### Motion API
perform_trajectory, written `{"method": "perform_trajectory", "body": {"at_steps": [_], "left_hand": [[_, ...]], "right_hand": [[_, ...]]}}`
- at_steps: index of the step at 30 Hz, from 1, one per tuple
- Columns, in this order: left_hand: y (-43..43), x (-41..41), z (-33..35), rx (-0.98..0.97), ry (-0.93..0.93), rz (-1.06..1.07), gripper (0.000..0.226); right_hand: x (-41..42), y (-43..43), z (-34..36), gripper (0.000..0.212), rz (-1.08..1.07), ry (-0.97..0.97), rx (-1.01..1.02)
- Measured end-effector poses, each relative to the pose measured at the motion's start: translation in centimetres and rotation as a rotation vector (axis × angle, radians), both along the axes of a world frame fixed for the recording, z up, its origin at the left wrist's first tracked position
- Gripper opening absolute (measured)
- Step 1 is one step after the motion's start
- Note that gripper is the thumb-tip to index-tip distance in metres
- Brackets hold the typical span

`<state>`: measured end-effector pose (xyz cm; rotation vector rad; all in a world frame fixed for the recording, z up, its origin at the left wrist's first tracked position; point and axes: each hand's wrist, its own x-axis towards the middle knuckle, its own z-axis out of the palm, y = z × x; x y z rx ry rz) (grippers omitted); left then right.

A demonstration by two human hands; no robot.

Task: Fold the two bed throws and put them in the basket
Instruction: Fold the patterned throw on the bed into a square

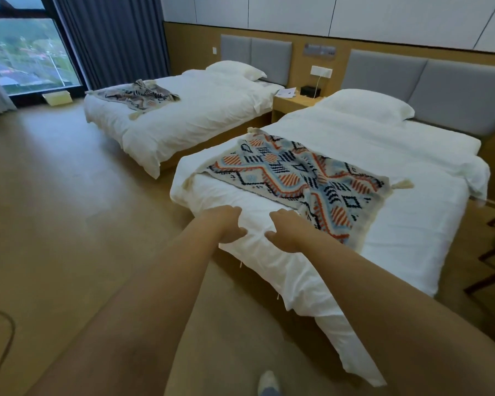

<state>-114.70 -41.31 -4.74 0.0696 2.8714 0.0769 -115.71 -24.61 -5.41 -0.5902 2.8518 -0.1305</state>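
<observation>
Grip closed: left hand (229, 224) and right hand (287, 231) clutch white duvet (272, 270) beside patterned throw (295, 172), above wooden floor (69, 201).

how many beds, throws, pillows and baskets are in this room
beds: 2
throws: 2
pillows: 2
basket: 1
total: 7
</observation>
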Motion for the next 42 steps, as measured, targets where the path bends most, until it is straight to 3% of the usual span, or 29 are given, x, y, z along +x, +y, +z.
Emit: {"method": "perform_trajectory", "body": {"at_steps": [15, 24, 32, 37, 42], "left_hand": [[-8.9, -28.2, -3.2, -0.027, -0.056, 0.032, 0.063], [-16.6, -41.3, -6.1, 0.037, -0.094, 0.024, 0.058], [-26.4, -55.3, -10.0, 0.032, -0.181, -0.122, 0.052], [-31.4, -62.7, -12.0, -0.009, -0.269, -0.210, 0.050], [-32.5, -68.7, -15.1, -0.028, -0.360, -0.313, 0.052]], "right_hand": [[-29.2, -8.7, -3.9, 0.048, 0.004, -0.137, -0.012], [-41.8, -16.6, -6.8, 0.044, -0.005, -0.229, -0.007], [-53.3, -26.2, -11.7, 0.036, -0.216, -0.317, -0.093], [-57.6, -30.7, -13.6, 0.052, -0.326, -0.426, -0.107], [-62.2, -33.4, -15.9, 0.052, -0.406, -0.493, -0.124]]}}
